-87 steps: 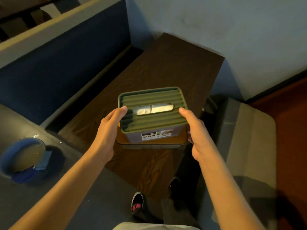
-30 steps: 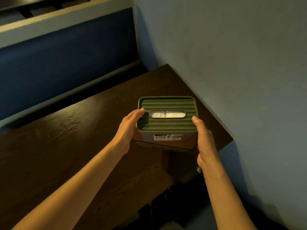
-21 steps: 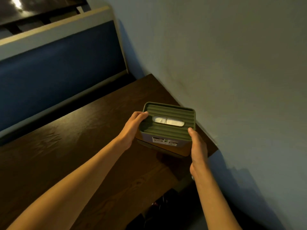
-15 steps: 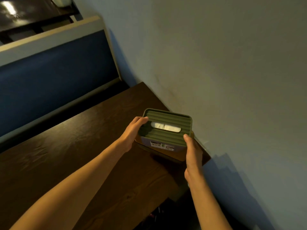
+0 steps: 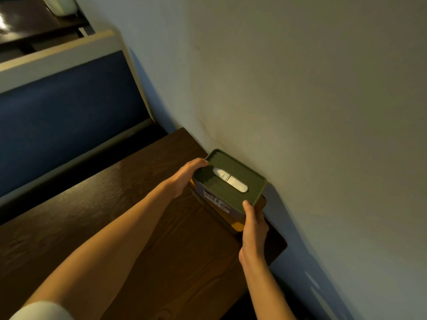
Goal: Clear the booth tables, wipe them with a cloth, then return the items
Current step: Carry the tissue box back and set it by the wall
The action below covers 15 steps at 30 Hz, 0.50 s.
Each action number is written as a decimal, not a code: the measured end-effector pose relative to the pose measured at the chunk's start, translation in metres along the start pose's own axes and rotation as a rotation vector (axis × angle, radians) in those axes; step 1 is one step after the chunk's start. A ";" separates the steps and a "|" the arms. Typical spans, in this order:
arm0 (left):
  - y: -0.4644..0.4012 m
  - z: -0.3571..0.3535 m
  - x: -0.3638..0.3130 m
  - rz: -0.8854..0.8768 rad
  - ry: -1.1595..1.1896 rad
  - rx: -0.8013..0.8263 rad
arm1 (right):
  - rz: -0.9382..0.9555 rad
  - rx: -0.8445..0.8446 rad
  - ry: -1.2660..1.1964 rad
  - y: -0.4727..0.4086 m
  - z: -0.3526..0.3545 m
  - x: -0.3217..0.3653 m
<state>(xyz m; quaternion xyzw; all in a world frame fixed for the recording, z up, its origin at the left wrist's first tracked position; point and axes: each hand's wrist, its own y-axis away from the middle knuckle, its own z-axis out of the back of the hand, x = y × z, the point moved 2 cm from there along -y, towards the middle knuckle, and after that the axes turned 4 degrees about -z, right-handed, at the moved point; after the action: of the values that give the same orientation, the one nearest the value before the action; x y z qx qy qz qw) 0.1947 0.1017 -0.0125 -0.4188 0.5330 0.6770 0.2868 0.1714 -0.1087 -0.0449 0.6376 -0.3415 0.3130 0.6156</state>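
Both hands are holding a rectangular tissue box with a ribbed olive-green plastic lid (image 5: pixel 231 179), grey sides and an orange-yellow base, at the far right edge of the dark brown wood-grain booth table (image 5: pixel 120 227), right up against the pale painted wall (image 5: pixel 300 112). The box is sitting angled, one long side running along the wall; whether it is fully resting on the tabletop or just above it is hard to tell. White tissue is showing through the oval slot in the lid. A white label with dark print is facing the camera on the near grey side, text unreadable.

The left hand (image 5: pixel 184 176) is gripping the left short end of the box, fingers curling over the lid edge, thumb side hidden behind the box. The right hand (image 5: pixel 254 225) is gripping the near right corner, thumb lying up against the lid rim, fingers wrapping under and out of sight. Both forearms are bare; a bit of pale sleeve (image 5: pixel 41 311) is showing at bottom left.

Behind the table a blue padded booth backrest with a light cream top rail (image 5: pixel 64 105) is standing against the wall. Beyond it, another dark glossy tabletop (image 5: pixel 27 21) is carrying a pale object (image 5: pixel 61 4), cut off by the frame.
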 end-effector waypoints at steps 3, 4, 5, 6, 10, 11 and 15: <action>-0.013 -0.003 0.004 -0.022 0.038 -0.007 | 0.008 0.005 -0.033 -0.005 -0.001 -0.003; -0.018 -0.004 0.005 -0.029 0.048 -0.010 | 0.014 0.011 -0.048 -0.006 -0.001 -0.004; -0.022 -0.004 0.006 -0.032 0.054 -0.014 | 0.015 0.019 -0.063 -0.007 -0.002 -0.004; -0.026 -0.005 0.006 -0.034 0.052 -0.014 | 0.014 0.027 -0.067 -0.008 -0.001 -0.004; -0.033 -0.003 0.004 -0.037 0.010 0.001 | 0.004 0.045 -0.050 -0.011 0.002 -0.003; -0.031 -0.004 0.004 -0.038 0.009 -0.011 | -0.004 0.053 -0.042 -0.011 0.002 -0.002; -0.016 -0.006 0.003 -0.062 -0.020 -0.075 | -0.063 0.062 -0.046 -0.008 0.007 0.002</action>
<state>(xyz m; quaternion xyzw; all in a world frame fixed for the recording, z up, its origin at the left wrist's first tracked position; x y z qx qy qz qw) 0.2080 0.1000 -0.0229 -0.4389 0.4912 0.6914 0.2969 0.1792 -0.1159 -0.0482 0.6738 -0.3253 0.2894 0.5970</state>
